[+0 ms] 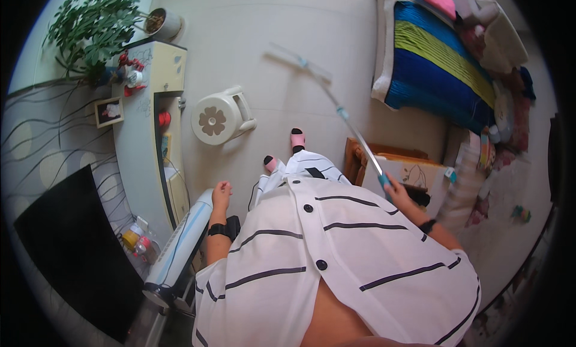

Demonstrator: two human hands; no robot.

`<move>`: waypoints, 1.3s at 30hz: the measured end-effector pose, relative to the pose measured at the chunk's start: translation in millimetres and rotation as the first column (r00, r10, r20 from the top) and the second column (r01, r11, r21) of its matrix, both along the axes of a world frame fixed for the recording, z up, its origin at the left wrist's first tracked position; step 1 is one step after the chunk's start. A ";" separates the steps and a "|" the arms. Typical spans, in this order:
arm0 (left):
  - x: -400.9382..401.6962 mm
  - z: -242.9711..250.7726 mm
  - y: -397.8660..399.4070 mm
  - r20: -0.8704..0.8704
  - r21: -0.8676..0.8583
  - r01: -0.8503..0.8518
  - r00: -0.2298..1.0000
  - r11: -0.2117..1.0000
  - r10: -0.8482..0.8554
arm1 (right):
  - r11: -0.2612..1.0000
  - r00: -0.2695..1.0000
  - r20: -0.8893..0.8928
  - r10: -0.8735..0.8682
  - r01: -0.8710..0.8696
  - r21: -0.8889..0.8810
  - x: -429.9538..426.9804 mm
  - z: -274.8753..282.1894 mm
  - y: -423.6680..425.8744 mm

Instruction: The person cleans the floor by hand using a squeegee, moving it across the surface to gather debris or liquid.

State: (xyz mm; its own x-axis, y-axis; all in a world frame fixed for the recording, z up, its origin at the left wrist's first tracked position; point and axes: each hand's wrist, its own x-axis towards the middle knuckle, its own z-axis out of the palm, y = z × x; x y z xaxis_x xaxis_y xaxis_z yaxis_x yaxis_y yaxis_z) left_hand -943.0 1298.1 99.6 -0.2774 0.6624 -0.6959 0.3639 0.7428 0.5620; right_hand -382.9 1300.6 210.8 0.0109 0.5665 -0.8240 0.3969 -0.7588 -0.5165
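My right hand [397,191] grips the teal handle end of a long metal pole [360,140]. At the pole's far end is a wide, thin floor-cleaning head [303,63], blurred, on the pale floor; whether it is a flat mop or a squeegee I cannot tell. Two teal joints show along the pole. My left hand [222,195] hangs at my side with loosely curled fingers and nothing visible in it. Close to it stands a white and blue upright appliance [182,239].
A white plastic stool [216,122] stands left of my feet. Along the left run a low cabinet [135,144], a dark television [72,257] and a potted plant [164,25]. On the right are a couch with a striped cover [438,63] and a wooden-framed table [391,155].
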 end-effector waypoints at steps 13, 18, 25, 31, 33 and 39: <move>-4.5 15.1 -142.8 -0.169 -0.087 -0.218 0.965 0.972 0.201 | 0.944 0.910 -0.275 -0.311 0.329 0.021 -147.2 -147.7 376.2; 20.9 13.5 -166.7 -0.108 -0.118 -0.294 0.953 0.948 0.282 | 0.980 0.996 -0.031 0.085 -0.077 0.185 -166.0 -179.4 320.7; 23.8 14.1 -134.7 -0.166 -0.117 -0.228 0.964 0.967 0.207 | 0.866 0.871 0.125 0.475 -0.488 0.107 -102.9 -145.9 288.2; 12.7 27.0 -86.7 -0.240 -0.069 -0.125 0.965 0.990 0.105 | 0.568 0.614 0.302 0.730 -0.790 0.231 12.3 -128.2 228.7; 7.7 27.7 -80.5 -0.229 -0.028 -0.100 0.969 0.995 0.091 | 0.613 0.621 0.281 0.731 -0.780 0.129 45.2 -104.9 195.7; -1.6 22.2 -66.3 -0.174 0.030 -0.073 0.982 0.997 0.077 | 0.671 0.585 0.403 0.704 -0.733 -0.108 127.1 -19.5 62.6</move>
